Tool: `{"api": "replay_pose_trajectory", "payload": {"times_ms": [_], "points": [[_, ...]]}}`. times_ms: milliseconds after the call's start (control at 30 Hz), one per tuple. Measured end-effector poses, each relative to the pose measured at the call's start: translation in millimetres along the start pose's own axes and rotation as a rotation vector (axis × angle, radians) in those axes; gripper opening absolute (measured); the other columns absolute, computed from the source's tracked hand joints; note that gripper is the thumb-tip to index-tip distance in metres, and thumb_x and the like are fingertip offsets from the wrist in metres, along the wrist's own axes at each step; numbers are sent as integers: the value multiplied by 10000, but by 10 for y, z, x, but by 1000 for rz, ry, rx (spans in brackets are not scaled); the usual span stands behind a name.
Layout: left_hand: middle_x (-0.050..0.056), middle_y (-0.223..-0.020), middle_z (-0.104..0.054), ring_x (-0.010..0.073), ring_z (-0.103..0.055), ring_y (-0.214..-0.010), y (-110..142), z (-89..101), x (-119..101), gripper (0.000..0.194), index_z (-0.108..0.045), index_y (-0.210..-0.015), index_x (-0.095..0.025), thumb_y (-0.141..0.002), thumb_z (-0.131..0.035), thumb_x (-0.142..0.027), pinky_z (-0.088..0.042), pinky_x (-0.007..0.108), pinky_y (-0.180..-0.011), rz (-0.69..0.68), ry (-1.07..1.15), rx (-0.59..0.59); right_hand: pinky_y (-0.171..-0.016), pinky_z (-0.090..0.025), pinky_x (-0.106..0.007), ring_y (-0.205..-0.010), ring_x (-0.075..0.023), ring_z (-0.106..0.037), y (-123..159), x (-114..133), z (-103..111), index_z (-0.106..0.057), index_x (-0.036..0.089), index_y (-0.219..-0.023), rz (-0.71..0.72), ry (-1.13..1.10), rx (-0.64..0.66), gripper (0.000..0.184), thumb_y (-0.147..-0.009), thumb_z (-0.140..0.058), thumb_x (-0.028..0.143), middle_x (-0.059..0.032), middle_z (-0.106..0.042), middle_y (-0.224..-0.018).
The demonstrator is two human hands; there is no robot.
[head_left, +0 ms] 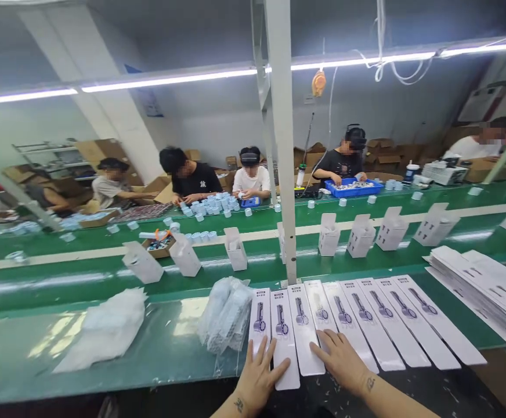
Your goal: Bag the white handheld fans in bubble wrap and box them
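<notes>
A row of several long white boxes (305, 348), each printed with a dark shower-head-like device, lies side by side along the near edge of the green table. My left hand (259, 368) rests with spread fingers on the leftmost boxes. Over the middle boxes lies my right hand (340, 357), its fingers stretched out and apart. Neither hand grips anything. The second box (283, 348) from the left sticks out a little nearer to me than its neighbours. Just left of the row sits a bundle of bubble-wrapped items (227, 316).
Flat white cartons (488, 290) are stacked at the right. A translucent wrapped packet (109, 325) lies at the left. Upright opened white boxes (329, 235) stand on the green belt (209, 270) beyond a white post (284, 145). Several co-workers sit across from me among pale blue parts (216, 204).
</notes>
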State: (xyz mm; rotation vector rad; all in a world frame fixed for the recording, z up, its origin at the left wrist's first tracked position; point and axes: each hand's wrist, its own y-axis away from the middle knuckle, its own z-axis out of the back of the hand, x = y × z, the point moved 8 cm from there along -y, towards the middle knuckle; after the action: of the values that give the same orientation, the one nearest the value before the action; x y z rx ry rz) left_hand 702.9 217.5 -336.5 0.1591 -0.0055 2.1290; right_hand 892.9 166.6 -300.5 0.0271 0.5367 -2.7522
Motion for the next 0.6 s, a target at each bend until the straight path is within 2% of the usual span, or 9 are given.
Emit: {"api": "replay_pose_trajectory", "payload": {"times_ms": [67, 100, 200, 267, 300, 400, 500, 600], "points": [[102, -1507, -370, 388, -379, -1347, -24, 88, -23, 711, -259, -1436, -475, -869, -590, -203, -356, 642, -1028, -36, -3, -30, -757, -474, -401, -950, -314, -632, -78, -39, 90, -610, 252, -1155, 44, -40, -17, 505, -670, -673, 127, -129, -693, -1116], [105, -1486, -409, 386, -403, -1332, -55, 189, -26, 671, -298, -1435, -433, -871, -580, -204, -378, 612, -1025, -51, 3, -29, -756, -478, -387, -944, -299, -635, -127, -85, 151, -615, 233, -1156, 55, -61, -21, 483, -692, -642, 101, -131, -700, -1096], [119, -1409, -510, 342, -474, -1285, -238, 733, 86, 528, -423, -1387, -297, -883, -527, -174, -428, 501, -1011, -46, 58, 10, -771, -488, -346, -928, -244, -644, -366, -336, 376, -632, 191, -1148, 62, -131, -13, 429, -778, -498, 22, -131, -712, -1054], [103, -1324, -591, 263, -556, -1207, -420, 1163, 300, 413, -530, -1283, -246, -885, -498, -139, -467, 383, -968, 8, 137, 80, -793, -496, -332, -928, -221, -648, -617, -571, 534, -653, 187, -1116, 54, -184, 4, 410, -815, -432, 19, -120, -716, -1054], [89, -1232, -653, 230, -612, -1122, -523, 1391, 442, 353, -581, -1208, -233, -887, -480, -126, -489, 337, -916, 45, 145, 79, -800, -500, -328, -926, -213, -651, -763, -697, 608, -666, 194, -1090, 44, -210, 14, 390, -836, -416, 38, -108, -719, -1050], [54, -1018, -732, 221, -680, -940, -822, 1917, 877, 284, -660, -1043, -228, -855, -480, -113, -513, 304, -793, 149, 152, 63, -766, -518, -313, -875, -201, -668, -1216, -1036, 806, -701, 224, -984, -2, -283, 49, 316, -897, -405, 156, -65, -737, -971], [21, -976, -747, 215, -686, -904, -1047, 2221, 1141, 274, -690, -986, -251, -833, -498, -128, -505, 285, -760, 195, 181, 50, -711, -525, -303, -808, -201, -683, -1545, -1219, 989, -713, 237, -891, -23, -348, 92, 305, -918, -410, 263, -37, -746, -878], [-19, -954, -752, 185, -678, -914, -1108, 2494, 1264, 274, -706, -943, -263, -808, -520, -114, -483, 245, -761, 184, 237, 38, -678, -521, -304, -765, -211, -690, -1679, -1283, 1219, -714, 244, -850, -15, -400, 123, 317, -909, -414, 326, -39, -750, -834]]}}
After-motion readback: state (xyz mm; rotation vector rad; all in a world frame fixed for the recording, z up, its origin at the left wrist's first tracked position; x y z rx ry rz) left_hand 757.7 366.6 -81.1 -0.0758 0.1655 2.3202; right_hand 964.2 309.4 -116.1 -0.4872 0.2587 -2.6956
